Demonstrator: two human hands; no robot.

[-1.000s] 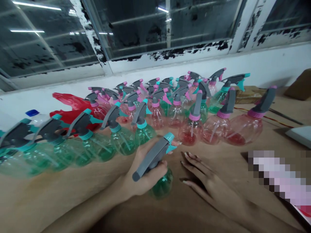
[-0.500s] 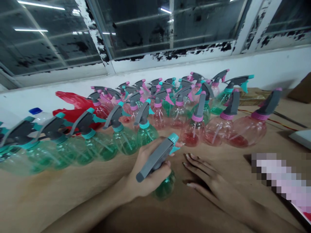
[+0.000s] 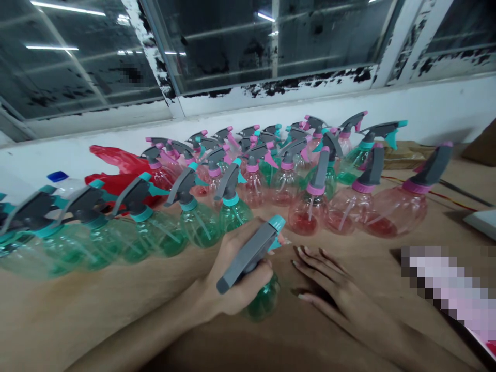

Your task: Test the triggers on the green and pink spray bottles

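Note:
My left hand is closed around the neck of a spray bottle with a green transparent body. Its grey head with a teal nozzle tilts up and away to the right, fingertips by the teal trigger. Part of the bottle is hidden behind my fingers. Flat on the table just to the right lies my right hand, fingers stretched out and holding nothing. Beyond both hands stand green spray bottles on the left and pink spray bottles on the right.
Several more spray bottles crowd the back of the table near the wall. A red plastic bag and a blue-capped bottle sit behind the left row. At right are a taped brown package, wires and a blurred-out flat item.
The fingers of my left hand have drawn in slightly at the trigger, which sits closer to the grey head. My right hand stays in place.

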